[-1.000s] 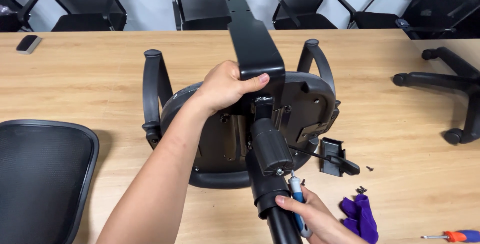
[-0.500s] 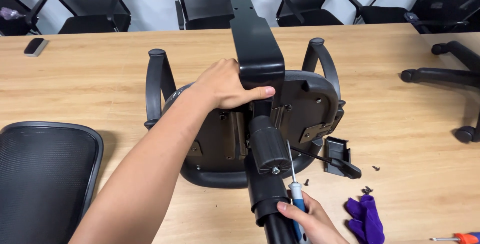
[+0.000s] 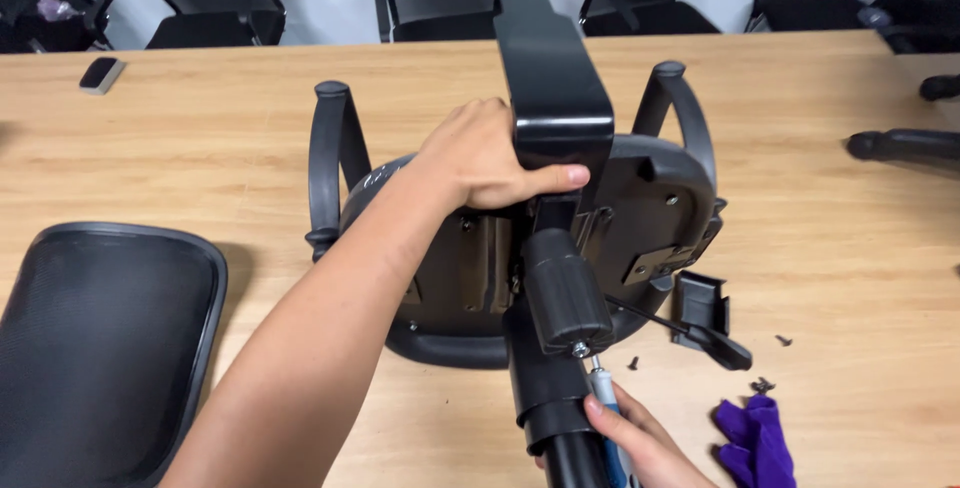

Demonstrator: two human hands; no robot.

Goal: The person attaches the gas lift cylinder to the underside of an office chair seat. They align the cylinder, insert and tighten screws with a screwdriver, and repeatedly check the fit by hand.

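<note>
Left grip [image 3: 480, 158] clasps bracket [image 3: 552, 78], arm outstretched.

A black plastic upturned chair seat [image 3: 470, 268], a black mesh backrest [image 3: 100, 348], a light wooden table [image 3: 200, 128] and purple cloth gloves [image 3: 755, 438] are seen.

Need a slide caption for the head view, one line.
Left hand grips bracket on upturned chair seat; right hand holds screwdriver.
</note>
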